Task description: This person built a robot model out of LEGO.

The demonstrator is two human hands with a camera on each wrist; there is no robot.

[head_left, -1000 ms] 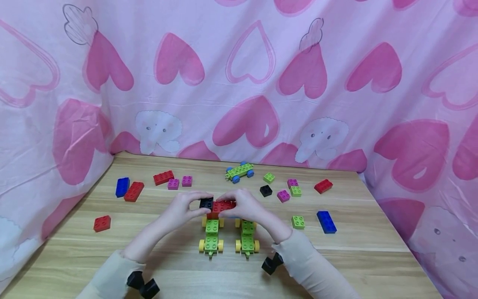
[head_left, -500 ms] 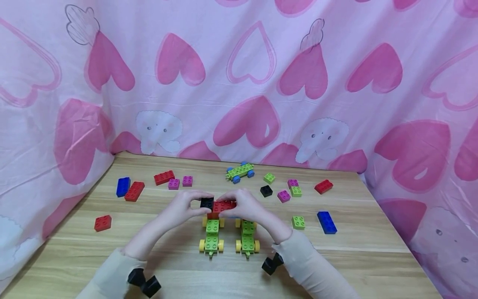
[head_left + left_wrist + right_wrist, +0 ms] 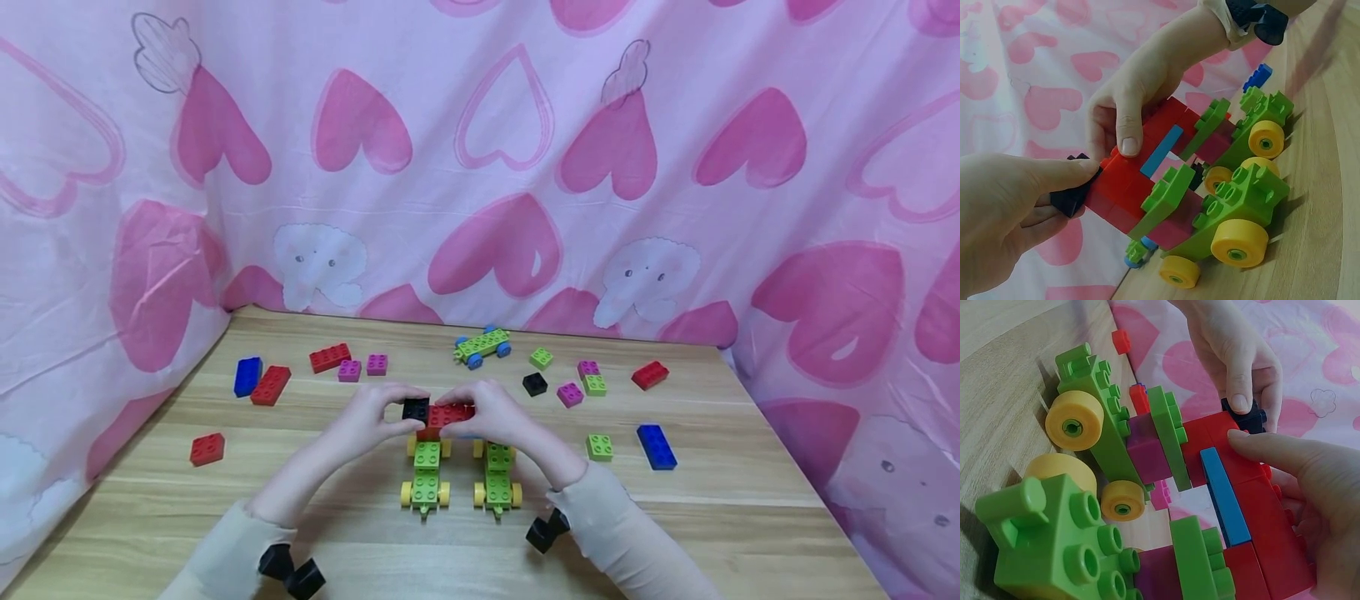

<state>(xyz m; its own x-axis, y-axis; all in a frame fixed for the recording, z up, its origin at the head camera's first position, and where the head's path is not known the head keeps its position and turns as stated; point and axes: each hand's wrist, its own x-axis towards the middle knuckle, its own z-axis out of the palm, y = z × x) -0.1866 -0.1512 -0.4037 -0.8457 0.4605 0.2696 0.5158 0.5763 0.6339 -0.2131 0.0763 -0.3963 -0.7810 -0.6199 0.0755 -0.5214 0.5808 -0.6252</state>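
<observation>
My left hand (image 3: 375, 417) pinches a black building brick (image 3: 416, 409) between thumb and fingers, against the left end of a red brick row (image 3: 442, 421). Whether the studs are fully joined I cannot tell. From the other side my right hand (image 3: 491, 412) holds the red row, its thumb on the front face in the right wrist view. Below the red bricks spans a thin blue piece (image 3: 1161, 151). Green plates and purple bricks (image 3: 1149, 447) link the row down to two green wheeled bases, the left one (image 3: 425, 483) and right one (image 3: 498, 487), both with yellow wheels.
A green car base with blue wheels (image 3: 482, 343) stands at the back. Loose bricks lie around: red (image 3: 206, 448) and blue (image 3: 247, 377) on the left, black (image 3: 534, 383), pink (image 3: 570, 394), green (image 3: 599, 447) and blue (image 3: 657, 447) on the right. A curtain (image 3: 495, 183) encloses the wooden table.
</observation>
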